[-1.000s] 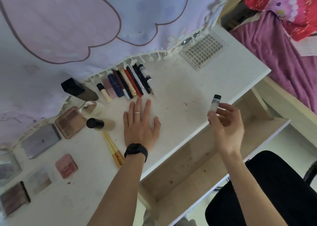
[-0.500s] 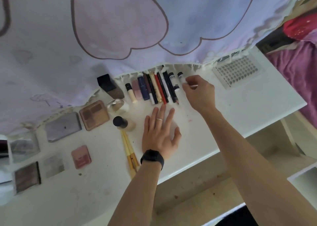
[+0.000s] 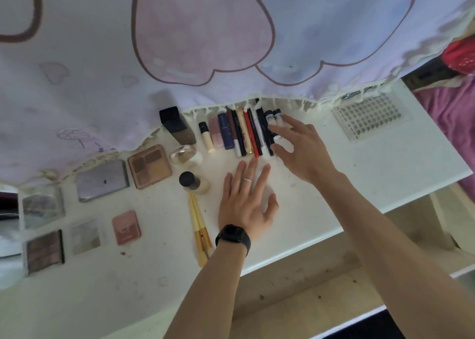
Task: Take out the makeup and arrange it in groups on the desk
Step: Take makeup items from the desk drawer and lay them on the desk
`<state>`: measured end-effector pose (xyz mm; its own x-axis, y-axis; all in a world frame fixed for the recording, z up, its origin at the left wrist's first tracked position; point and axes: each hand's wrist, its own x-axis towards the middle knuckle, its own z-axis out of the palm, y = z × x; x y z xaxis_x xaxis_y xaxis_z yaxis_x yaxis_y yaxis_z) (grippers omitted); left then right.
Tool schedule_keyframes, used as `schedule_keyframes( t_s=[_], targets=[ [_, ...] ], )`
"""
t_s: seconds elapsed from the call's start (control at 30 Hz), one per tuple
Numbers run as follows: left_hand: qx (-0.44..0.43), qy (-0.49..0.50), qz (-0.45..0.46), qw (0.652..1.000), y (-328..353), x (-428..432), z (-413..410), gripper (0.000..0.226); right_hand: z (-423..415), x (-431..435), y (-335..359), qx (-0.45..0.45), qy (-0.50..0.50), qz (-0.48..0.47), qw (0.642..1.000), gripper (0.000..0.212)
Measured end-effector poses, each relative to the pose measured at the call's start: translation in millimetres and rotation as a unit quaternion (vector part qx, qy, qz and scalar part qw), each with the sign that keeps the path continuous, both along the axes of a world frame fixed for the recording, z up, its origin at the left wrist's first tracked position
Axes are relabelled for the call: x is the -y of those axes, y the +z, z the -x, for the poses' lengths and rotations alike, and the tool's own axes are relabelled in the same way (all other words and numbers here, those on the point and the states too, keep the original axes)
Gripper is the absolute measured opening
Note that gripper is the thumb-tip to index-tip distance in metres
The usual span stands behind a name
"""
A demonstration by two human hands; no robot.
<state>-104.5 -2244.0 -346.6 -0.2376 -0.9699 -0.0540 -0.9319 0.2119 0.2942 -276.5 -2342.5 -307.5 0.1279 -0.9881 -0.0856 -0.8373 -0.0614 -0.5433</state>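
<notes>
Resting spread and released, the right grip [image 3: 300, 148] covers the small black-capped tube [image 3: 277, 113] beneath it, last in the pencil row [image 3: 246, 132]. Likely light, stiff and smooth, so apt to roll; pinch mid-barrel. The left grip [image 3: 244, 205] lies flat on the worktop [image 3: 372, 184].

The right grip [image 3: 299, 147] covers the lower half of the last tube [image 3: 277, 113] at the three o'clock end of the pen row [image 3: 246, 132]; contact cannot be told. The curtain fringe [image 3: 303, 103] hides the pens' twelve o'clock tips. At nine o'clock, blurred palettes [image 3: 42, 207] meet the picture's edge, their shades unreadable
</notes>
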Motion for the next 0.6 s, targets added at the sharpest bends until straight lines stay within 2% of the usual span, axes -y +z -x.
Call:
schedule_keyframes(
  t_s=[0.27, 0.6],
  targets=[
    [-0.006, -0.003, 0.002, 1.000, -1, 0, 0, 0.068, -4, 2, -1, 0.002, -0.013, 0.010, 1.000, 0.037],
    [-0.005, -0.002, 0.005, 1.000, -5, 0, 0, 0.070, -8, -8, -7, -0.018, -0.015, 0.012, 1.000, 0.043]
  ],
)
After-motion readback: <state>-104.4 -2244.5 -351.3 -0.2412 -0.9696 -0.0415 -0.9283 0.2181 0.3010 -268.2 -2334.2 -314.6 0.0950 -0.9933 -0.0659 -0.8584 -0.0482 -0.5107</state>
